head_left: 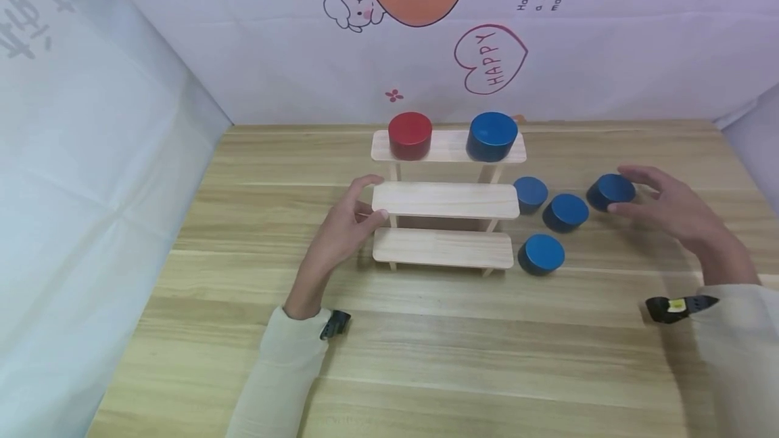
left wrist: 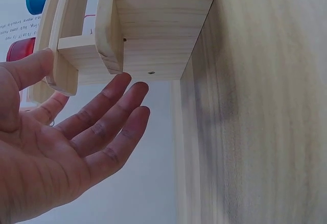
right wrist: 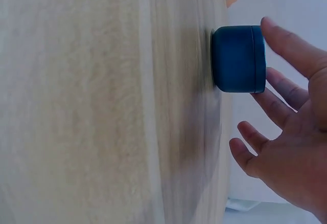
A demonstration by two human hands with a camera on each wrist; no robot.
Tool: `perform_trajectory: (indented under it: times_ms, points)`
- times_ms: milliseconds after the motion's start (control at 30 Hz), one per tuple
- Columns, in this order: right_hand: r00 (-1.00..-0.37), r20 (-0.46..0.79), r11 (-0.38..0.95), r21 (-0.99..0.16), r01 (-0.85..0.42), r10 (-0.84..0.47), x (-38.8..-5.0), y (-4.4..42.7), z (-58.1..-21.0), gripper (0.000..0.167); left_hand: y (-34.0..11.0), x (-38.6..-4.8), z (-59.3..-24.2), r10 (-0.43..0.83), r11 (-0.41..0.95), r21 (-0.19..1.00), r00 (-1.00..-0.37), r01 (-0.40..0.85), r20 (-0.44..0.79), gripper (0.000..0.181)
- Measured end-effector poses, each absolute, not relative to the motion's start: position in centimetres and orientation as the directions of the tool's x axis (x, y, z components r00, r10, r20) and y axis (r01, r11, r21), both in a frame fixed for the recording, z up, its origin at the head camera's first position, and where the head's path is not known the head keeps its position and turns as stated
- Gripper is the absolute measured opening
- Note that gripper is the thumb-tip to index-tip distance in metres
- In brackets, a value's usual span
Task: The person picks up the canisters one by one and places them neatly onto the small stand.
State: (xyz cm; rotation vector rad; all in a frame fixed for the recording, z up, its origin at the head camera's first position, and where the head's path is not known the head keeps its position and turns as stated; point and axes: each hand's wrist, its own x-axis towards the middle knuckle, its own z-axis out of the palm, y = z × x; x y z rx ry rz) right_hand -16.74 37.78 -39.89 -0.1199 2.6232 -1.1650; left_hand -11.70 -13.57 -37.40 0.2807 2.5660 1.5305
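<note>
A three-tier wooden shelf [head_left: 450,200] stands on the table. My left hand [head_left: 343,232] is at the left end of its middle board, thumb at the front edge and index finger at the back; the other fingers hang free beside the shelf in the left wrist view [left wrist: 87,132]. My right hand [head_left: 675,211] has thumb and fingers at opposite sides of the rightmost blue container [head_left: 610,192]. This container [right wrist: 237,59] stands upright on the table in the right wrist view, with the thumb and fingertips at its lid rim.
On the top board stand a red container [head_left: 410,136] and a larger blue container [head_left: 492,136]. Right of the shelf are three more blue containers [head_left: 530,195], [head_left: 566,213], [head_left: 541,254]. A printed white cloth [head_left: 274,66] hangs behind the table [head_left: 426,357].
</note>
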Motion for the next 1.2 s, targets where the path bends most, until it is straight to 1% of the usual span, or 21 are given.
perform_trajectory:
  times_ms: [133,467,767,1000,1200]
  points:
    - [-0.961,-0.211,0.698,-0.716,0.029,-0.176,-16.8,37.6,-39.9,0.08,-13.5,-11.6,-37.4,0.234,0.469,0.878,-0.972,0.093,-0.022,0.054]
    - [-0.955,-0.252,0.751,-0.658,0.05,-0.157,-16.8,37.3,-40.0,0.083,-13.4,-11.5,-37.4,0.233,0.472,0.877,-0.972,0.086,-0.03,0.054]
    - [-0.954,-0.26,0.743,-0.666,0.064,-0.151,-16.8,37.2,-40.0,0.084,-13.4,-11.4,-37.3,0.229,0.487,0.869,-0.973,0.088,-0.03,0.054]
    - [-0.959,-0.251,0.758,-0.649,0.062,-0.136,-16.8,37.0,-40.0,0.085,-13.5,-11.5,-37.4,0.233,0.481,0.871,-0.972,0.098,-0.02,0.054]
    - [-0.962,-0.247,0.758,-0.648,0.074,-0.118,-16.9,36.7,-40.0,0.088,-13.6,-11.5,-37.3,0.23,0.481,0.872,-0.973,0.092,-0.024,0.054]
